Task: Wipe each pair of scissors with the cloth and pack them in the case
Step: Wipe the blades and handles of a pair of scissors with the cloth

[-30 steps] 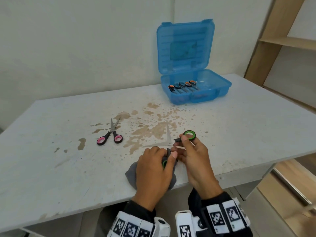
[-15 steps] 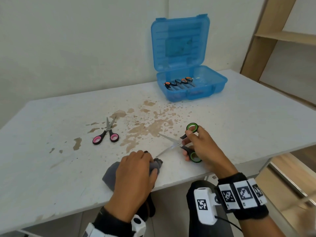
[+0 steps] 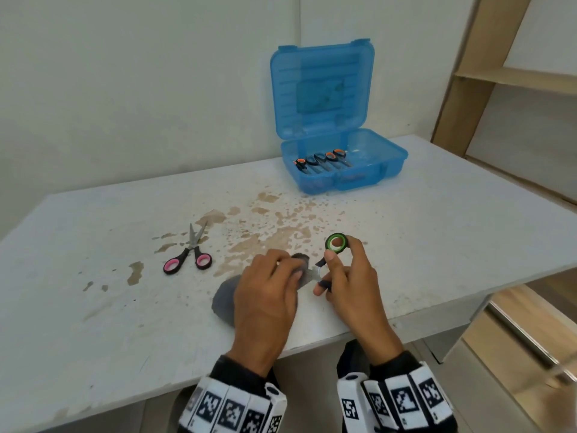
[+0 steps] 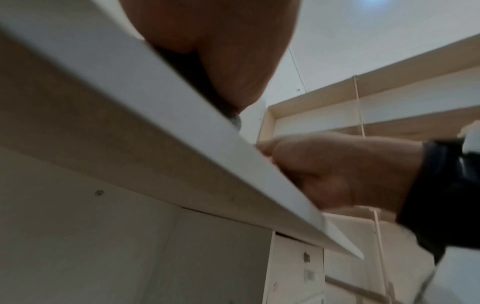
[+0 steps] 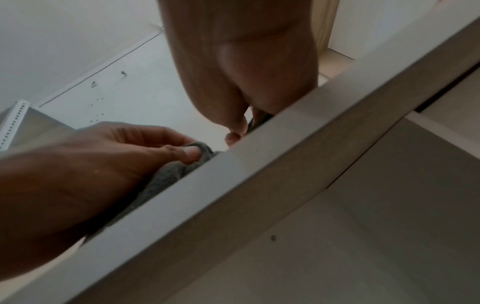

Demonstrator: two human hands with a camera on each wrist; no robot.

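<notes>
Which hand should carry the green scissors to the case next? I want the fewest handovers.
Right. The right hand already grips the green scissors and is on the blue case side; the left hand holds the cloth.

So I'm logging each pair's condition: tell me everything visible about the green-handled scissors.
The green-handled scissors have black handles with green-lined finger rings and steel blades. The right hand holds them by the handles above the table's near edge, one ring raised. The left hand wraps the grey cloth over the blades, hiding most of them.
</notes>
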